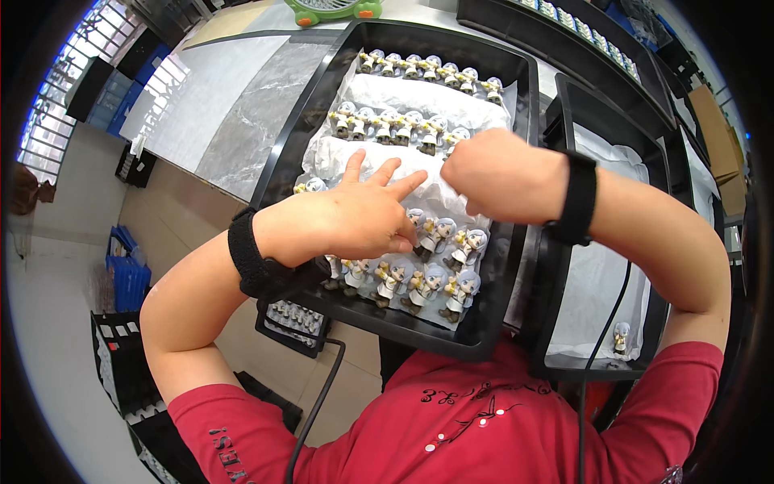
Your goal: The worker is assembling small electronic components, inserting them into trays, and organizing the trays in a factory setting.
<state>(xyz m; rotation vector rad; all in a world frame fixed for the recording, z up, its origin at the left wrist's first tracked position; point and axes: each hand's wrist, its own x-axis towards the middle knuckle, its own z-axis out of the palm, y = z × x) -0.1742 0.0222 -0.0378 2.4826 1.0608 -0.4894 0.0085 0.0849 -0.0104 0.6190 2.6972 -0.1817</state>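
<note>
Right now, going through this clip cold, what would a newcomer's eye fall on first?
Probably the rows of small pale-haired figurines on white paper in the large black tray at the centre. Over them are the left hand, fingers spread, and the curled right hand. A lone figurine also stands out at the near end of the paper-lined tray to the right.

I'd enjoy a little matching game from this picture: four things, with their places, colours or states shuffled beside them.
1. Left hand
2. Right wristband
3. Shirt
4. Figurine apart from the rows

A. Red
B. Near end of the right-hand tray
C. Fingers spread over the large tray
D. Black

Pairs: 1-C, 2-D, 3-A, 4-B
</note>
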